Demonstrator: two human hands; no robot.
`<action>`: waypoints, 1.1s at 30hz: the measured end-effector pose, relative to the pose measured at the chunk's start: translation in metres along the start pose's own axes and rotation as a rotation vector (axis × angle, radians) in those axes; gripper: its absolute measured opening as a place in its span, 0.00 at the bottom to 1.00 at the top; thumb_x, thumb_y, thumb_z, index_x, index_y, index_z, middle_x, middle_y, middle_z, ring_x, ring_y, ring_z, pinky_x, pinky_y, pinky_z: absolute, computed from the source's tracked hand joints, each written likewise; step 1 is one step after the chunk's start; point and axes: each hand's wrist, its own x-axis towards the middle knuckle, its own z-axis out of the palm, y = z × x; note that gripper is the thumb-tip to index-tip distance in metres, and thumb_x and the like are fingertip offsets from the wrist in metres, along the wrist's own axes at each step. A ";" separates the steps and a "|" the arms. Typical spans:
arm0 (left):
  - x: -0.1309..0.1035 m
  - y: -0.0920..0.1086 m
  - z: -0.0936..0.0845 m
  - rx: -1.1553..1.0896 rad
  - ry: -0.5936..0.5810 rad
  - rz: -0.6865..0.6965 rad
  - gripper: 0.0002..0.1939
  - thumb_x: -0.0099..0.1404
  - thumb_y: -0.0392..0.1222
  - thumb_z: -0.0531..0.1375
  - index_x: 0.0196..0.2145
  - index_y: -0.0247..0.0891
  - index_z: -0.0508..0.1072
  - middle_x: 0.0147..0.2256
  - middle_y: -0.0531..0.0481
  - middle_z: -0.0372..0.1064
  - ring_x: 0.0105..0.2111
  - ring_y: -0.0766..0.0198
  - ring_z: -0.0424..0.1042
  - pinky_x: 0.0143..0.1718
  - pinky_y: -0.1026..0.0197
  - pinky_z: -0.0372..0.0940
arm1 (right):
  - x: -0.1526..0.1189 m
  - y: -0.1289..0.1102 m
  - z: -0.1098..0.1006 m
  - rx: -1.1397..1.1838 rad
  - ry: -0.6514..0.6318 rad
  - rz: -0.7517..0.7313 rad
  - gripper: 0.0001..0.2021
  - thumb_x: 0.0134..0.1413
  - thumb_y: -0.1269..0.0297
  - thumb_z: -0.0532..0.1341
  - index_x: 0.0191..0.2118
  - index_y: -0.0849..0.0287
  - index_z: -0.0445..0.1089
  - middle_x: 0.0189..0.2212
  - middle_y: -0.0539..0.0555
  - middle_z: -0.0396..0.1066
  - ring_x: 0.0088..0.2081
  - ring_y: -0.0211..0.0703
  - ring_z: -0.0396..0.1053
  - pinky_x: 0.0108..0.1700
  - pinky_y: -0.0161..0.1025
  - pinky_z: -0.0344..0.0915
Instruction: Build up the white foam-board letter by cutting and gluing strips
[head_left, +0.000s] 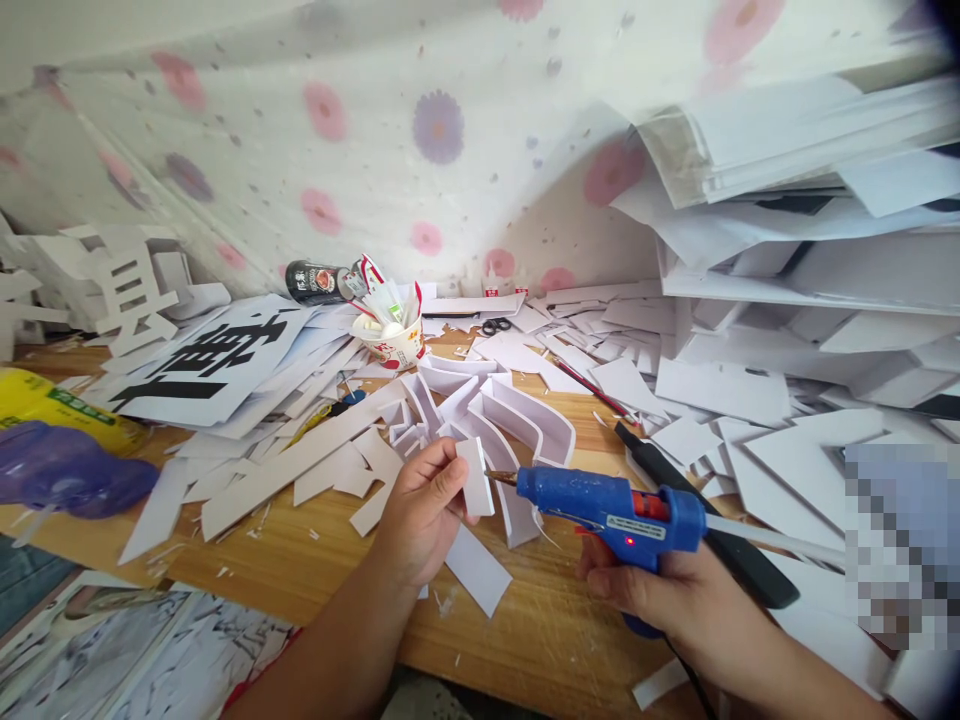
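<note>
My left hand (421, 515) pinches a small white foam-board strip (477, 478) upright above the wooden table (525, 620). My right hand (660, 590) grips a blue hot glue gun (615, 505), its metal nozzle touching the strip's right edge. A white glue stick (772, 540) juts out of the gun's back. Just behind the strip stands a white foam-board letter shape (495, 415) built of raised walls. Another flat white strip (477, 570) lies under my left hand.
White foam-board scraps (300, 455) litter the table. A sheet with a big black character (210, 365) lies at left, a paper cup of tools (390, 335) behind, scissors (495, 325), a black knife (712, 520), stacked boards (810, 280) at right, yellow and purple bags (60, 450) far left.
</note>
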 end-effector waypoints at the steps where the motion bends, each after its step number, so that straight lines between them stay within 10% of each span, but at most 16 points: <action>1: 0.001 0.001 -0.001 0.003 0.001 0.010 0.19 0.55 0.49 0.70 0.25 0.34 0.66 0.19 0.55 0.63 0.19 0.71 0.62 0.21 0.68 0.58 | 0.000 -0.001 0.000 -0.005 -0.007 -0.001 0.10 0.42 0.60 0.64 0.22 0.58 0.64 0.21 0.47 0.58 0.25 0.37 0.54 0.26 0.35 0.54; 17: 0.008 0.005 -0.006 0.042 0.080 0.086 0.19 0.51 0.48 0.71 0.24 0.34 0.67 0.18 0.56 0.60 0.19 0.72 0.58 0.20 0.69 0.55 | 0.002 -0.022 -0.004 -0.061 -0.117 0.025 0.07 0.39 0.66 0.62 0.21 0.56 0.61 0.18 0.44 0.54 0.22 0.35 0.51 0.25 0.35 0.51; 23: 0.010 0.005 -0.002 -0.070 0.174 0.186 0.17 0.54 0.45 0.70 0.27 0.36 0.65 0.23 0.57 0.61 0.21 0.74 0.57 0.22 0.70 0.55 | 0.005 -0.017 0.001 0.059 0.106 -0.060 0.09 0.43 0.59 0.67 0.28 0.57 0.70 0.23 0.48 0.65 0.26 0.39 0.60 0.30 0.37 0.59; 33: -0.051 -0.007 0.049 -0.262 -0.175 -0.167 0.12 0.57 0.48 0.69 0.38 0.42 0.79 0.47 0.46 0.70 0.46 0.56 0.69 0.44 0.56 0.70 | 0.000 -0.026 0.019 0.302 0.227 -0.310 0.21 0.45 0.43 0.68 0.35 0.56 0.73 0.34 0.53 0.73 0.40 0.47 0.69 0.47 0.43 0.65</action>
